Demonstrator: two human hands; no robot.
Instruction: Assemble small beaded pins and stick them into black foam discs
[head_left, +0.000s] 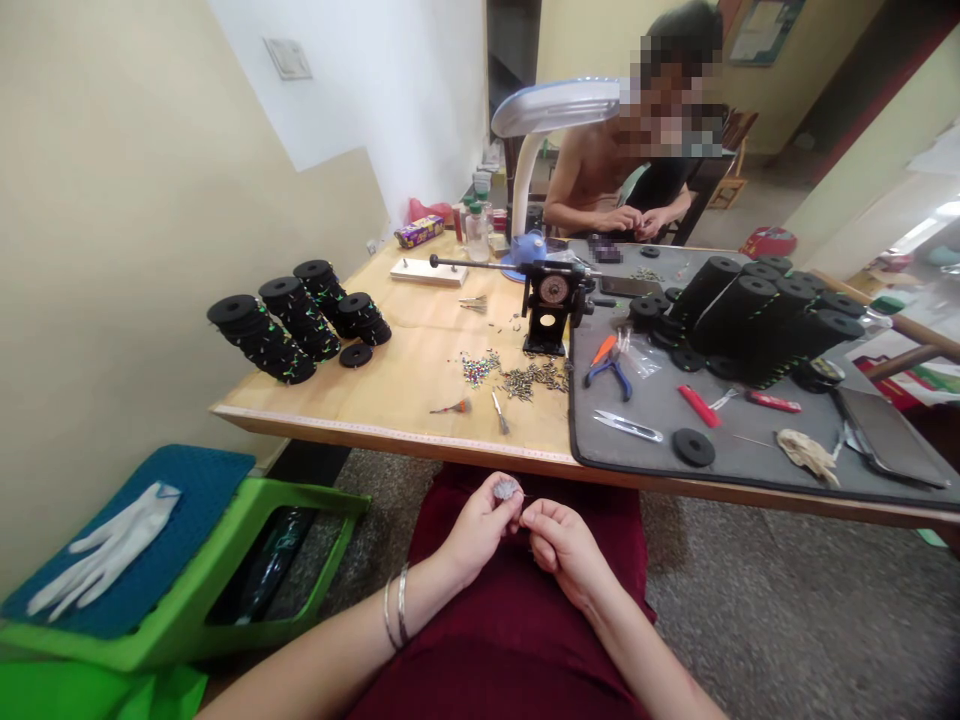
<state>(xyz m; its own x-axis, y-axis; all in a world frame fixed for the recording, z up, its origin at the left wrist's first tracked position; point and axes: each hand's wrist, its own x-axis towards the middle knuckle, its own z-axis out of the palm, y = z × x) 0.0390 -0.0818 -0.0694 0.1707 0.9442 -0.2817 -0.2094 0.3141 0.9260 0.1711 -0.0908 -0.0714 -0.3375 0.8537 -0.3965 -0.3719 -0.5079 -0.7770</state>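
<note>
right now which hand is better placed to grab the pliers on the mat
Right, probably. The right hand is on the side nearer the pliers, which lie on the grey mat, while the left hand is holding a small grey piece at its fingertips.

The left forearm (330, 660) and right forearm (637, 660) angle inward from the near edge, meeting near the middle; the left hand (477, 530) is curled and raised, the right hand (564, 552) pinching just beside it, two bangles (395, 606) on the left wrist (429, 585).

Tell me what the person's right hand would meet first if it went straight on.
The right hand points at the small grey piece pinched in the left hand, so probably that, though depth is unclear.
</note>
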